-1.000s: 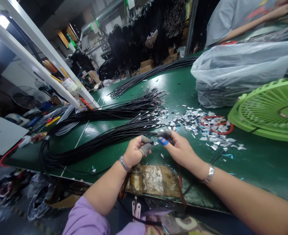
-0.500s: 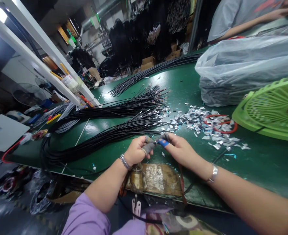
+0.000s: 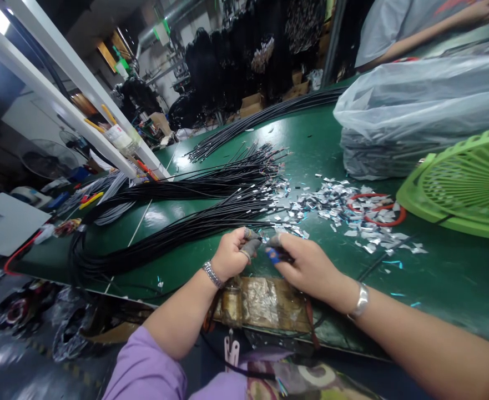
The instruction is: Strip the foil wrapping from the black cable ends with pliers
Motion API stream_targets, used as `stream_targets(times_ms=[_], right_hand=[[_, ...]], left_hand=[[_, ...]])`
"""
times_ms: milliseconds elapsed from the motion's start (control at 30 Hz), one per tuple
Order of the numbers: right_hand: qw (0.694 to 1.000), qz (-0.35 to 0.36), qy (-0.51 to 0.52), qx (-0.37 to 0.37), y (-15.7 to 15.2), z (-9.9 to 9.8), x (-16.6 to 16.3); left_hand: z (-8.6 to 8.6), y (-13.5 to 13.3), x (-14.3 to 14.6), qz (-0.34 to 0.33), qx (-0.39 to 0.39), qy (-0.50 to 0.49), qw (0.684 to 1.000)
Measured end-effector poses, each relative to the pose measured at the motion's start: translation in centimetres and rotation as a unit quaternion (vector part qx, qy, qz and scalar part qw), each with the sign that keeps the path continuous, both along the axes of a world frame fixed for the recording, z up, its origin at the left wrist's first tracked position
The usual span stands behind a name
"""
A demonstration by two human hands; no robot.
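Note:
My left hand (image 3: pixel 232 254) is curled closed with grey finger covers, pinching the end of a thin black cable from the long bundle of black cables (image 3: pixel 177 230) lying across the green table (image 3: pixel 444 272). My right hand (image 3: pixel 306 262) sits right beside it, fingers closed in a pinch with grey and blue finger covers, working at the same cable end. The two hands nearly touch. A scatter of small silver foil scraps (image 3: pixel 336 205) lies just beyond my right hand.
A light green fan grille (image 3: pixel 460 186) lies at the right. A clear plastic bag of cables (image 3: pixel 414 116) sits behind it. A red ring (image 3: pixel 377 208) lies among the scraps. Another person's arm (image 3: pixel 419 30) shows at top right. White shelf rails (image 3: pixel 61 83) run at the left.
Both hands have drawn slightly nearer to me and lower on the table. My right hand has turned its fingers downward over the cable end.

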State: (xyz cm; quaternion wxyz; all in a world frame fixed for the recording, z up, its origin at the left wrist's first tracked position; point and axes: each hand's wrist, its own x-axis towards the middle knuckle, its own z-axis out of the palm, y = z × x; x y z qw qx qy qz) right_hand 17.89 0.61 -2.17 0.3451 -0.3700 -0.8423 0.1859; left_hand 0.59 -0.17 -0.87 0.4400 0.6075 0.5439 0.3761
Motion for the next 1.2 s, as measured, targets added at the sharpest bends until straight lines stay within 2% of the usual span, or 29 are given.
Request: stream_targets(times_ms=[100, 167, 300, 367, 433, 533, 633, 833, 967, 1100, 1200], right_hand=[[0.998, -0.055, 0.004, -0.014, 0.5, 0.0, 0.2], [0.998, -0.053, -0.031, -0.012, 0.6, 0.0, 0.1], [0.996, -0.001, -0.090, 0.020, 0.1, -0.1, -0.3], [0.996, 0.008, -0.082, 0.025, -0.1, -0.2, -0.4], [0.998, -0.007, -0.052, 0.020, 0.1, -0.2, -0.3], [0.999, -0.047, 0.002, 0.010, 0.6, -0.2, 0.1], [0.997, -0.069, 0.032, -0.005, 1.0, 0.1, 0.4], [0.995, -0.049, 0.043, -0.082, 1.3, -0.1, 0.0], [0.988, -0.001, 0.013, -0.152, 1.5, -0.6, -0.4], [0.988, -0.044, 0.067, -0.135, 1.6, -0.5, -0.2], [0.987, -0.038, 0.098, -0.123, 1.6, -0.2, 0.0]], left_hand=[[-0.1, 0.0, -0.1, 0.001, -0.004, 0.000, 1.000], [-0.3, 0.0, -0.2, 0.001, 0.002, 0.013, 1.000], [-0.3, -0.1, -0.3, -0.008, 0.105, 0.102, 0.989], [-0.2, -0.1, -0.4, -0.022, 0.158, 0.148, 0.976], [-0.1, -0.1, -0.4, -0.037, 0.170, 0.171, 0.970], [-0.1, -0.1, -0.2, -0.040, 0.134, 0.158, 0.978], [-0.2, -0.1, -0.1, -0.027, 0.075, 0.098, 0.992], [0.0, -0.2, 0.0, -0.034, 0.033, 0.038, 0.998], [0.3, -0.2, 0.1, -0.028, -0.005, 0.007, 1.000], [0.1, -0.1, 0.0, 0.002, -0.007, 0.003, 1.000], [-0.2, -0.1, -0.1, -0.001, -0.003, 0.013, 1.000]])
